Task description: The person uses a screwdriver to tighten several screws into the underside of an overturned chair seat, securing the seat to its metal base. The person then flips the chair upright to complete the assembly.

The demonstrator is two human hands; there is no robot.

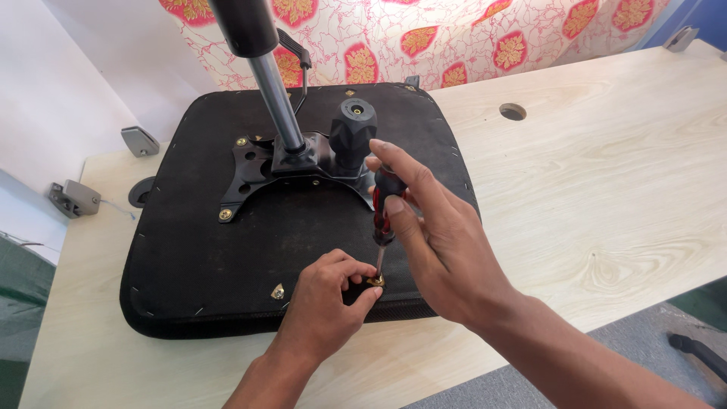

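At the frame centre, the right hand (439, 242) grips a screwdriver (384, 216) upright; the left hand (326, 299) pinches a brass screw (375, 280) on the upturned chair seat (189, 257).

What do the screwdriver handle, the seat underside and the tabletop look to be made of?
Screwdriver handle: glossy red-and-black plastic, apparently. Seat underside: matte black fabric, stapled along the edge. Tabletop: pale wood-grain surface, likely laminate; smooth, with printed-looking knots.

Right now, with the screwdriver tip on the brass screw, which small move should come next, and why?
Probably turn the screwdriver with the right hand: its tip sits upright on the brass screw, which the left hand steadies on the seat underside.
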